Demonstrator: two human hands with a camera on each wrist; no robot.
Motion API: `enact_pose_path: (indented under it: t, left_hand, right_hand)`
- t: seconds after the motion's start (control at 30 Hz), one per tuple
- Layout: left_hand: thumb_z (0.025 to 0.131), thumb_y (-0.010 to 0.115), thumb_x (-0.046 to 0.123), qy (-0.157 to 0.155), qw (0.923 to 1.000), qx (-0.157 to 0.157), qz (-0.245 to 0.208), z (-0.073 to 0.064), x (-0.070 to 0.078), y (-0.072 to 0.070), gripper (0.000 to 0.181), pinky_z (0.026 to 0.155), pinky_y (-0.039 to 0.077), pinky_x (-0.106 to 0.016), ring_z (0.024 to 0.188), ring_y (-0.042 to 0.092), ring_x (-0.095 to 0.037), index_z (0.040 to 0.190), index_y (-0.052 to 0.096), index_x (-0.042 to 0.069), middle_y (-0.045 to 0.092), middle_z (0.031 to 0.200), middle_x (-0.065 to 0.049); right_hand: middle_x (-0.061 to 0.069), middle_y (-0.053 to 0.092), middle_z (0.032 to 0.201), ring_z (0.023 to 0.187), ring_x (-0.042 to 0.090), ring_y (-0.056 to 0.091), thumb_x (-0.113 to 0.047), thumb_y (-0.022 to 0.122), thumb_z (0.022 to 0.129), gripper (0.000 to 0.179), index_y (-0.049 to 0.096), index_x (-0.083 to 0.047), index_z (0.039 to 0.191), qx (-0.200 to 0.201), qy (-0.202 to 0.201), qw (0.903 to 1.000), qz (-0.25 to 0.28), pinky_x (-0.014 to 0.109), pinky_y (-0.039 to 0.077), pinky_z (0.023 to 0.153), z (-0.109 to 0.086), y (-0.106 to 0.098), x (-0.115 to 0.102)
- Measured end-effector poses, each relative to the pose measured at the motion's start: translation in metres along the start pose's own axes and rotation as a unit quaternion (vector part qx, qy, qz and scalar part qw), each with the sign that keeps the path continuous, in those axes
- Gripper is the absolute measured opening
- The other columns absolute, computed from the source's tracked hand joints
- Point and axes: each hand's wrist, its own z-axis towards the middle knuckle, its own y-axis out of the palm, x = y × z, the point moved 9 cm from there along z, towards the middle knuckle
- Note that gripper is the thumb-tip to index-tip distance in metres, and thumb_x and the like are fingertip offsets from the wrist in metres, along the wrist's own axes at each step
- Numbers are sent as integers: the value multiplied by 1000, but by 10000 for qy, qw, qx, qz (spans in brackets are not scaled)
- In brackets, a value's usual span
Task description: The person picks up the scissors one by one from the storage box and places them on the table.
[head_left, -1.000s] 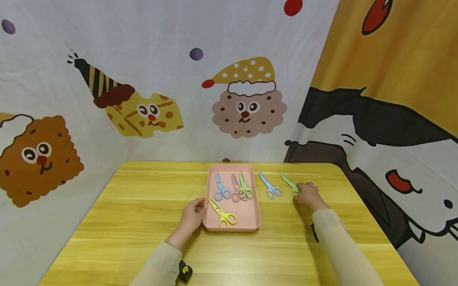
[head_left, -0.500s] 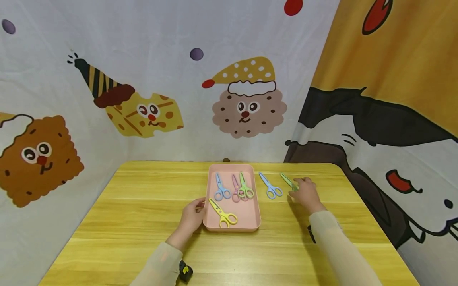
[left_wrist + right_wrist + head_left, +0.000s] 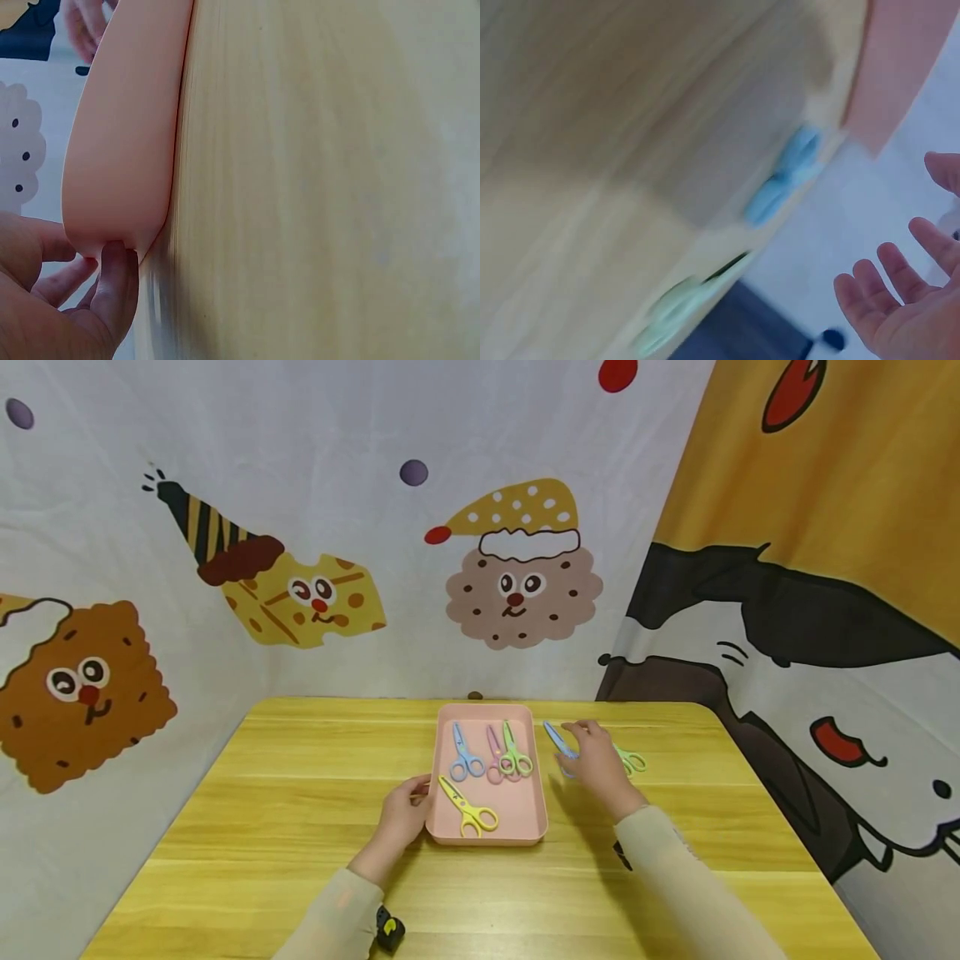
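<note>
Standing at the left side of the pink tray (image 3: 487,841), my left hand (image 3: 403,814) holds its wall; in the left wrist view the fingers (image 3: 114,281) curl against the tray's end. Inside the tray are blue scissors (image 3: 467,764), pink scissors (image 3: 492,760), green scissors (image 3: 515,763) partly over the pink ones, and yellow scissors (image 3: 470,811). To the right, my right hand (image 3: 597,766) hovers with spread fingers over other blue scissors (image 3: 557,740), covering part of them. Beyond it lie more green scissors (image 3: 633,761), their blades hidden by the hand.
The wooden table (image 3: 285,777) stretches out on both sides of the tray. A printed curtain (image 3: 337,510) hangs behind its far edge and along the right side.
My right hand has let go of the green scissors on the table and moved left, over the blue scissors beside the tray. My left hand has stayed at the tray.
</note>
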Motion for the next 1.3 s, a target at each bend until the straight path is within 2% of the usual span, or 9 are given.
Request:
enact_pose_path:
  t: [0.1,0.2,0.4,0.67,0.93,1.07,1.13,1.3]
  left_hand:
    - [91,58,6,-55,10000,6,9,0,-1,1,35,78,55,-31,93,61,-23,126,58,1,63,110,-16]
    - [91,59,6,-58,10000,2,5,0,-1,1,36,78,55,-31,94,61,-23,126,58,1,63,110,-17]
    - [91,59,5,-10,10000,-25,-16,0,0,1,36,76,55,-31,93,61,-24,126,57,-1,62,110,-18]
    - [91,59,6,-35,10000,0,-36,1,-1,2,35,77,55,-31,93,62,-23,126,58,1,63,109,-17]
    - [91,59,6,35,10000,6,-42,1,0,0,35,77,56,-31,92,62,-23,125,58,-1,63,108,-18]
    - [91,59,6,46,10000,28,-40,1,0,0,35,77,56,-31,91,62,-23,125,58,-1,63,108,-18]
    - [90,60,5,74,10000,46,-33,2,0,0,34,76,56,-31,90,63,-23,124,59,-2,64,107,-18]
    - [90,60,4,145,9998,59,-91,2,1,-1,34,76,56,-31,91,64,-24,123,59,-2,64,106,-20]
  right_hand:
    - [20,49,131,119,40,46,-27,72,83,56,54,-7,132,-56,-175,9998,80,51,48,89,-2,4,-22]
    - [18,49,132,120,38,46,-29,72,82,57,54,-8,132,-141,-299,9993,145,50,47,93,-4,9,-42]
    - [14,45,137,125,36,44,-32,73,82,62,50,-13,136,-377,-407,9984,84,48,48,95,-8,22,-68]
    - [13,33,151,136,34,33,-47,68,83,72,43,-16,143,-718,-661,9951,-174,52,34,108,-18,39,-97]
    - [12,21,156,141,38,22,-47,72,79,81,37,-19,146,-991,-1152,9873,-474,55,21,114,-29,55,-123]
    - [12,17,157,141,38,21,-50,71,79,81,37,-20,146,-1078,-1431,9806,-802,58,23,112,-35,61,-135]
    - [12,21,156,141,38,23,-53,70,78,82,37,-21,146,-1065,-1553,9773,-971,60,28,108,-37,64,-140]
    - [10,22,156,142,38,21,-56,70,76,85,35,-24,147,-1211,-1683,9731,-1007,60,28,108,-45,72,-149]
